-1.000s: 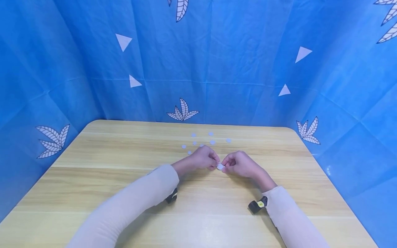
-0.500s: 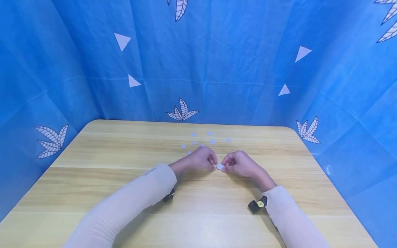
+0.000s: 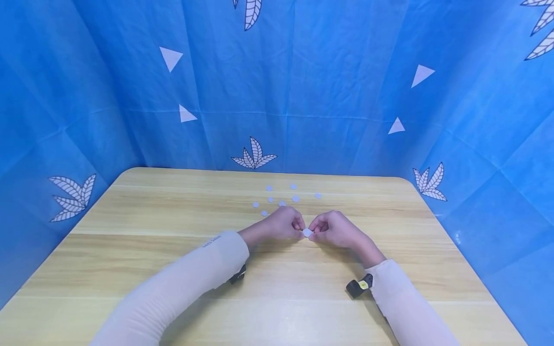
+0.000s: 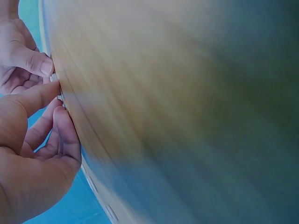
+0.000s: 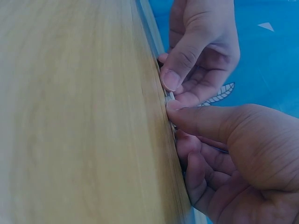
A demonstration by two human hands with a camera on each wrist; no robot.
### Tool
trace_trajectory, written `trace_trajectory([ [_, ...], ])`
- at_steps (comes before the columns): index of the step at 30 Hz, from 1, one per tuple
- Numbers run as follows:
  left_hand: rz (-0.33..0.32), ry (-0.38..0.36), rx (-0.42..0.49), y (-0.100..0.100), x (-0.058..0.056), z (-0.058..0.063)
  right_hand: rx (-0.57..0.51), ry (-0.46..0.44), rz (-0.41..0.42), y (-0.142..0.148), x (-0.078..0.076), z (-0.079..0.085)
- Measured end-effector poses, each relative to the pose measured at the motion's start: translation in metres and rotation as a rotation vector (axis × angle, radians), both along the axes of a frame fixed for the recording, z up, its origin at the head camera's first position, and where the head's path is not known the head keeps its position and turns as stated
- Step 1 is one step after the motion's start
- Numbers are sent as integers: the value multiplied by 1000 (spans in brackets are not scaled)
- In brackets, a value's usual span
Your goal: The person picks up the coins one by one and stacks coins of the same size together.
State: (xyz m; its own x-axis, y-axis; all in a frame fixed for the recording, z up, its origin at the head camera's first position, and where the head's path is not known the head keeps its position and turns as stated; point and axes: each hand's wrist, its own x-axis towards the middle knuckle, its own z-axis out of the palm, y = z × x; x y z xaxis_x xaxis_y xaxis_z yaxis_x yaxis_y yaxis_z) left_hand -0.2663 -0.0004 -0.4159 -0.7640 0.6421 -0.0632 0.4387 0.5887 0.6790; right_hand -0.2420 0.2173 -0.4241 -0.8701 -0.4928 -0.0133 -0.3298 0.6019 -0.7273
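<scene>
A small white round disc (image 3: 307, 232) lies flat between my two hands, low over the wooden table. My right hand (image 3: 339, 229) pinches its right edge between thumb and fingers. From the other side, the thumb and fingertips of my left hand (image 3: 281, 223) grip its left edge. Seen edge-on in the right wrist view, the thin pale disc (image 5: 168, 97) shows between the two thumbs, and fingers hide most of it. In the left wrist view, the fingertips of both hands nearly meet along the tabletop.
Several more white discs (image 3: 295, 199) lie scattered on the wooden table (image 3: 173, 211), beyond my left hand. Blue cloth (image 3: 337, 96) with white leaves and triangles encloses the table at the back and sides. Black straps (image 3: 359, 287) sit at both wrists.
My left hand drew slightly left, away from the disc, half a second ago, and has come back to its edge. My right hand has kept its hold in place.
</scene>
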Motion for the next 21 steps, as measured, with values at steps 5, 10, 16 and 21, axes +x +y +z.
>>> trace_trajectory([
  [5, -2, 3, 4, 1, -1, -1, -2, -5, 1, 0, 0, 0],
  [10, 2, -2, 6, 2, -2, -3, -17, -18, 2, 0, 0, 0],
  [16, 6, -11, 0, 3, -2, -4, -23, -23, 7, 0, -1, 1],
  [21, 8, -12, -5, 4, -1, -3, -18, -25, 6, -1, -1, 1],
])
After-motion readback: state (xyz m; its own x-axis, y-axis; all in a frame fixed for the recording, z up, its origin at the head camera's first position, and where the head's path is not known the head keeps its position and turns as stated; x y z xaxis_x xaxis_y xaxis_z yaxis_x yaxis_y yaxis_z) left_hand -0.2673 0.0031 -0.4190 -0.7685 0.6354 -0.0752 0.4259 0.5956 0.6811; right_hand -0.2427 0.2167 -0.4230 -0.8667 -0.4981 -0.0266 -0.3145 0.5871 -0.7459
